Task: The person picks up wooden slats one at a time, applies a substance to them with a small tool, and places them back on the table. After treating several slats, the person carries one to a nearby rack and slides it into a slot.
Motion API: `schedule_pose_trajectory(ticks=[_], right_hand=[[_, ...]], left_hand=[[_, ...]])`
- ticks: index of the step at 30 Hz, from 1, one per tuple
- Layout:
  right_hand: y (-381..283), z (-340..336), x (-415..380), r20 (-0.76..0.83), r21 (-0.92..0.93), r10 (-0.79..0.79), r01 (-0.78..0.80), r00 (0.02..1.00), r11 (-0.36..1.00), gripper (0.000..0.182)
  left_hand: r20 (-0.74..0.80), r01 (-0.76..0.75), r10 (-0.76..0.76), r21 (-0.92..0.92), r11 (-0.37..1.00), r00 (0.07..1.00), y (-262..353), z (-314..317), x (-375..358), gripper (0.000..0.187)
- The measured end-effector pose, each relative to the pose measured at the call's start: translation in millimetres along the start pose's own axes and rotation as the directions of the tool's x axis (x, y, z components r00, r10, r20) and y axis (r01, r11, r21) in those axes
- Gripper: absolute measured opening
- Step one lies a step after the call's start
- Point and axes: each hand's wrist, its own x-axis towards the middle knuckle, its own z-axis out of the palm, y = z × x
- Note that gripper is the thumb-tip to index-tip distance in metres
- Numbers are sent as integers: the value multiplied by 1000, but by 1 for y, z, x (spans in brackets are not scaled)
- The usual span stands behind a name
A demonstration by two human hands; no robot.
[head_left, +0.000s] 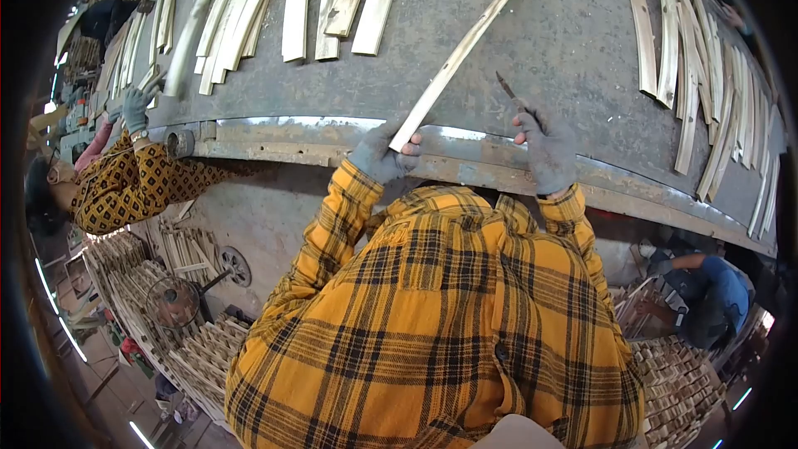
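Note:
My left hand point(386, 153), in a grey glove with bare fingertips, is closed round the near end of a long, narrow wooden strip point(460, 54). The strip slants up and to the right over the grey table point(465, 100), with dark marks along its upper part. To the right, my right hand point(547, 150), gloved the same way, grips a knife point(505, 85) with a dark, pointed blade. Its tip points up and left, apart from the strip. Much of the knife's handle is hidden by the fingers.
Wooden strips lie at the table's upper left point(241, 21) and right point(706, 75). A person in a patterned top point(150, 183) stands at the left, and a person in blue point(721, 287) is at the lower right. Behind me are a fan point(173, 301) and stacked wood point(677, 387).

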Motion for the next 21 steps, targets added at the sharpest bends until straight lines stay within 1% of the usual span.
schedule_pose_trajectory(ticks=[1, 2, 4, 5, 6, 7, 9, 10, 13, 14, 16, 19, 20, 21], right_hand=[[4, 3, 0, 9, -11, -21, 22, 1000, 1000, 23], [6, 6, -1, 18, -46, -48, 49, 999, 998, 23], [10, 11, -2, 34, -118, -97, 100, 995, 988, 25], [10, 13, -1, 31, -130, -146, 149, 989, 980, 24], [10, 15, 0, 29, -143, -194, 197, 980, 970, 24], [10, 16, 1, 26, -156, -243, 244, 970, 957, 24], [7, 16, 7, 39, -362, -395, 382, 918, 850, 23], [7, 14, 11, 58, -459, -463, 436, 884, 774, 22], [11, 15, 23, 96, -510, -483, 460, 870, 727, 20], [10, 13, 30, 83, -532, -523, 481, 849, 697, 20], [5, 9, 49, 63, -570, -599, 521, 798, 635, 20], [11, 13, 82, 104, -617, -542, 481, 834, 622, 36], [15, 14, 93, 98, -594, -478, 436, 873, 676, 38], [19, 15, 104, 95, -569, -410, 388, 907, 726, 40]], left_hand=[[69, 10, -4, -79, 997, 998, -2, 0, -1, 43], [26, 12, -11, -43, 999, 1000, -3, 1, 0, 41], [28, -4, 5, -42, 999, 1000, -5, -5, 1, 42], [29, -11, 12, -41, 999, 999, -5, -10, 3, 42], [-1, -17, 17, -34, 999, 1000, -5, -10, 4, 42], [-17, -39, 39, 12, 999, 999, -6, -9, 4, 38], [-37, -82, 87, 108, 991, 996, -8, -4, 1, 31], [11, -66, 65, 104, 992, 998, -8, -7, 0, 29], [-42, -108, 114, 124, 986, 993, -3, -9, -15, 28], [-17, -115, 118, 120, 986, 993, -2, -13, -16, 28], [-17, -98, 99, 48, 994, 995, -3, -11, -20, 28], [-42, -58, 55, -67, 996, 998, -5, -17, -27, 33], [-53, -45, 40, -104, 994, 998, -5, -21, -28, 37], [-49, -44, 39, -100, 994, 998, -6, -22, -28, 39]])
